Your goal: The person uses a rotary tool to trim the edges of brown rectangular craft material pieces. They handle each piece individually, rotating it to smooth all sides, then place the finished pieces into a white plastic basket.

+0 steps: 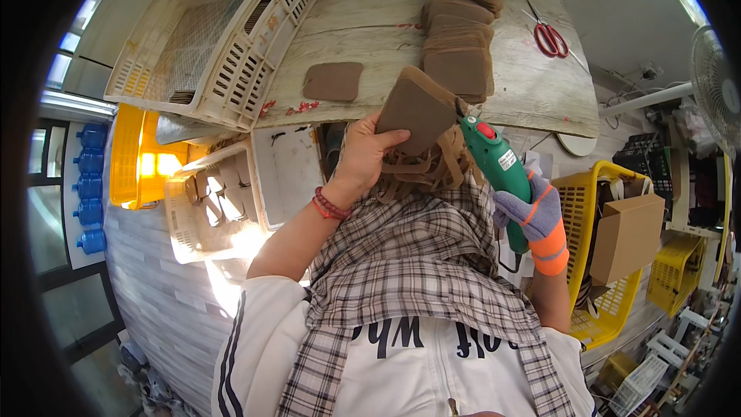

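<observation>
1. Daylight falls across a cluttered workshop with a pale wooden table [370,23] at the far side; at far left, blue bottles [91,185] line a window ledge.
2. Left of centre, a cream slatted crate [231,38] rests tilted on the table's left end, with a yellow crate [131,158] and a tray of small pieces [212,201] below it.
3. On the table, a single brown pad [333,81] lies alone, well apart from the stack of brown pads [459,38] running away along the middle.
4. The left hand [363,158], bare with a red bead bracelet at the wrist, grips the brown piece [421,112] with the thumb laid over its face and the fingers hidden behind it. The piece is held up in the air, near the table's near edge, above a checked cloth [409,262] on the lap where trimmed brown strips [421,170] hang.
5. The piece looks light, thin and fairly stiff, like leather or pressed board, and likely bends a little; holding it by the lower edge keeps the upper right edge free.
6. The right hand [532,220], in a grey and orange work glove, is closed round the handle of a green electric tool [498,166], whose tip touches the piece's right edge.
7. Farther right, red scissors [549,35] lie on the table, a cardboard box [629,235] sits in a yellow basket [575,201], and a fan [718,89] stands at the far right.
</observation>
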Demonstrator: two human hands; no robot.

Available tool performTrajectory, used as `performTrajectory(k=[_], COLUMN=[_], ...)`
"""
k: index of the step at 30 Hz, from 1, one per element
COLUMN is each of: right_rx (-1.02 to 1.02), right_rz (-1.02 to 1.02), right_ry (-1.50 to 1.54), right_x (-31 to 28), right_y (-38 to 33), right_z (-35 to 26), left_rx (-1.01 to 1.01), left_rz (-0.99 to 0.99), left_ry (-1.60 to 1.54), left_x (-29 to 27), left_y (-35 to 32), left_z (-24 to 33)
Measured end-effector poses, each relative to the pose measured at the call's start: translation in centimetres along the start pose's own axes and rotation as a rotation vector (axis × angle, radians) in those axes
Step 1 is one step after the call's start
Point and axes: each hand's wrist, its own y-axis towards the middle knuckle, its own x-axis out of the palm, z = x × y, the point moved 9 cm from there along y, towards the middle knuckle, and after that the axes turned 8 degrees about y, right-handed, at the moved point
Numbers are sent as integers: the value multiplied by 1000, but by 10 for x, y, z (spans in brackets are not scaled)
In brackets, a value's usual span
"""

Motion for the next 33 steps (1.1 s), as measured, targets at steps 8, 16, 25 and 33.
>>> performTrajectory(k=[8,16,25,33], right_rx=[9,-7,26,63], right_rz=[-82,-51,-101,-152], right_ry=[-196,-156,-159,-135], right_x=[6,18,22,20], right_y=[-7,-4,-1,2], right_z=[4,4,4,23], left_rx=[-50,-190,-115,47], left_rz=[-107,-182,-175,16], left_ry=[330,441,686,420], left_x=[-19,-13,-16,-46], left_y=[-4,-17,-21,-17], left_z=[21,4,31,57])
